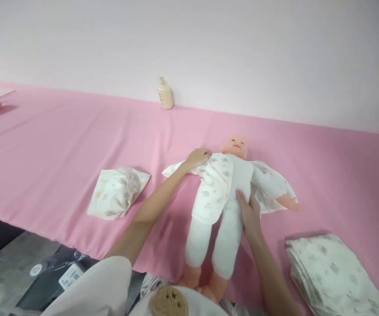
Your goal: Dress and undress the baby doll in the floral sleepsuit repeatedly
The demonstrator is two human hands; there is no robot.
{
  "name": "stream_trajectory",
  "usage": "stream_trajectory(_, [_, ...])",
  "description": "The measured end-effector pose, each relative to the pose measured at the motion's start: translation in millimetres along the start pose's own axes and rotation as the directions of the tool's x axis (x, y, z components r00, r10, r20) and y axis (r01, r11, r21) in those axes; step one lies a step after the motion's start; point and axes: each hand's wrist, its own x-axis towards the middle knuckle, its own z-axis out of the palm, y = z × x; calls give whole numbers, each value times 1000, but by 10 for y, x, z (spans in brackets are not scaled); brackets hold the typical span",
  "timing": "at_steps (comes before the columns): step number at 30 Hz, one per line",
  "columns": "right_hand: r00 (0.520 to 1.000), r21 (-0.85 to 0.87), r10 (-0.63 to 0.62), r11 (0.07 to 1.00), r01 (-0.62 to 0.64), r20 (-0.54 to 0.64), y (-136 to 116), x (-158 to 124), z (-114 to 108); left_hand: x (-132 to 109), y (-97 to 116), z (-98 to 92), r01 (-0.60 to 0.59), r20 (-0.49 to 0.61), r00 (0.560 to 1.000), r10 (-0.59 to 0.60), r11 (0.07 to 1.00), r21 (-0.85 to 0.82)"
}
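A baby doll (pixel 227 245) in a white bodysuit lies face up, its head away from me and its feet near the edge. A printed white baby shirt (pixel 213 188) covers one side of its chest; the other half spreads out beneath the doll's bare-handed arm on the right. My left hand (pixel 198 158) is closed at the shirt's left shoulder, its fingertips partly hidden. With my right hand (pixel 250 215) I grip the doll's side at the waist, thumb on the belly and fingers partly out of sight under the body.
Pink cloth covers the table (pixel 77 131) against a white wall. A pump bottle (pixel 165 94) stands at the back. To the left lies a bundled printed cloth (pixel 117 193); folded printed cloths (pixel 334 272) are stacked at the near right. A clear plastic bag (pixel 55 263) sits below the edge.
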Motion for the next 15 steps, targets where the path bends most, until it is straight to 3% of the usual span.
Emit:
stream_trajectory(8, [996,-33,2,999,1,84,-35,-6,-10,76,81,24,-8,-188,982,14,999,32])
stream_trajectory(15, [995,-53,-41,998,46,89,-24,-10,32,65,188,135,-29,-200,979,43,997,70])
